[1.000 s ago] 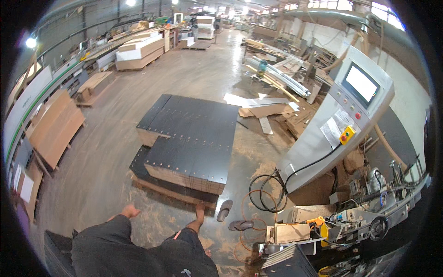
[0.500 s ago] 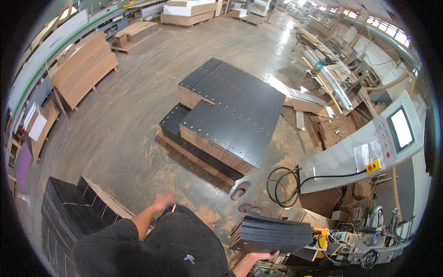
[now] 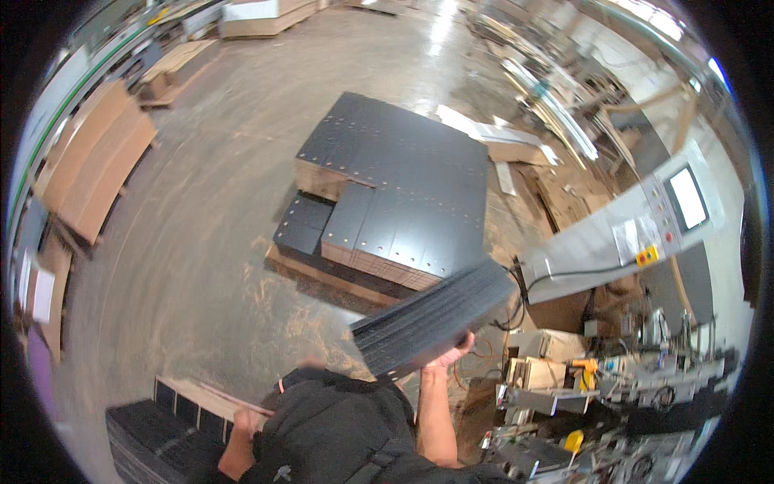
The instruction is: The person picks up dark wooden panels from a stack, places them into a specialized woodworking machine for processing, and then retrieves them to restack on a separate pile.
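A stack of narrow black boards (image 3: 435, 316) rests tilted on my right hand (image 3: 448, 355), whose palm is beneath it and whose fingers grip its right side. The boards are raised in front of my body and hide the near corner of the big pile of black panels (image 3: 403, 185). That pile stands on the floor, with small holes along the panel ends and pale brown edges. Low on the left, my left hand (image 3: 247, 423) is beside another pile of black boards (image 3: 153, 431), by its light wooden edge. Its fingers are too blurred to read.
To the right stands a grey control panel (image 3: 597, 230) with a screen and a yellow button box (image 3: 647, 256). Machinery (image 3: 645, 403) fills the lower right. Brown board stacks (image 3: 97, 161) line the left side. Scrap strips (image 3: 500, 145) lie beyond the pile.
My right hand has lifted the boards from beside the machine, up and left, toward the big pile. My left hand has dropped down and left beside the other pile. The view has turned.
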`<state>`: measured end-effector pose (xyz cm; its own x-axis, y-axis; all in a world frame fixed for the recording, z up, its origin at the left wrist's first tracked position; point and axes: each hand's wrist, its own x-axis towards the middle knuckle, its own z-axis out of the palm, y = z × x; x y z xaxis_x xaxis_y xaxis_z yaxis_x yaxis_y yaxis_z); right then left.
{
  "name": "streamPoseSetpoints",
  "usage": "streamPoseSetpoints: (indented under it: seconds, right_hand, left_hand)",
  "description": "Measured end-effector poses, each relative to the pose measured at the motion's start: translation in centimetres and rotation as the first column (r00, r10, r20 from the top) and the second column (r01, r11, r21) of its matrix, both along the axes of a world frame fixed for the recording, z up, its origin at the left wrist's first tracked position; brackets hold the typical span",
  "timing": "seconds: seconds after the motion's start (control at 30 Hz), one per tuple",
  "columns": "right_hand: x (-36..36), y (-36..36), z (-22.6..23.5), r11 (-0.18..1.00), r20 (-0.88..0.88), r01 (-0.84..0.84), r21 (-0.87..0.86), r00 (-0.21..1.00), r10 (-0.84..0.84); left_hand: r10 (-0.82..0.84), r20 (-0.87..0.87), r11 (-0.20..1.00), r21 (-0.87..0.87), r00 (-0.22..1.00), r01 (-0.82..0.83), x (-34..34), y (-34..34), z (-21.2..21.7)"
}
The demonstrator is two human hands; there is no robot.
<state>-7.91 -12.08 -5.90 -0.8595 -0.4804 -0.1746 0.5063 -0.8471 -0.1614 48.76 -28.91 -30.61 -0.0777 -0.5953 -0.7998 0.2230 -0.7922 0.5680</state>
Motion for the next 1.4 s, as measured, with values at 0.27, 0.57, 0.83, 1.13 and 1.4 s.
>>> streamPoseSetpoints:
  seconds: [0.27,0.57,0.83,1.13,1.4]
  right_hand:
    - [0.4,-10.0,-2.0,0.997,0.056,-0.077,-0.014,0.995,0.078]
    - [-5.6,-24.4,-4.6,0.968,0.031,-0.145,-0.205,0.987,0.155]
    - [-11.6,-37.7,-2.3,0.896,0.120,-0.377,0.235,0.926,0.358]
    - [-9.8,-52.5,-4.5,0.406,0.187,-0.320,0.856,0.924,0.334]
    - [-13.9,-56.9,-14.6,-0.361,0.025,0.242,0.901,0.801,0.598]
  left_hand:
    - [-0.490,0.278,0.840,0.403,0.826,0.363,3.0,-9.4,1.4]
    - [-0.576,0.354,0.763,-0.090,0.737,0.640,-24.9,-30.3,13.2]
    - [-0.941,-0.044,0.294,-0.593,0.334,0.749,-49.0,-43.3,29.6]
    - [-0.816,-0.341,0.523,-0.092,0.467,0.847,-56.9,-52.6,17.6]
    - [-0.567,-0.419,0.643,0.313,0.709,0.699,-53.6,-58.5,2.3]
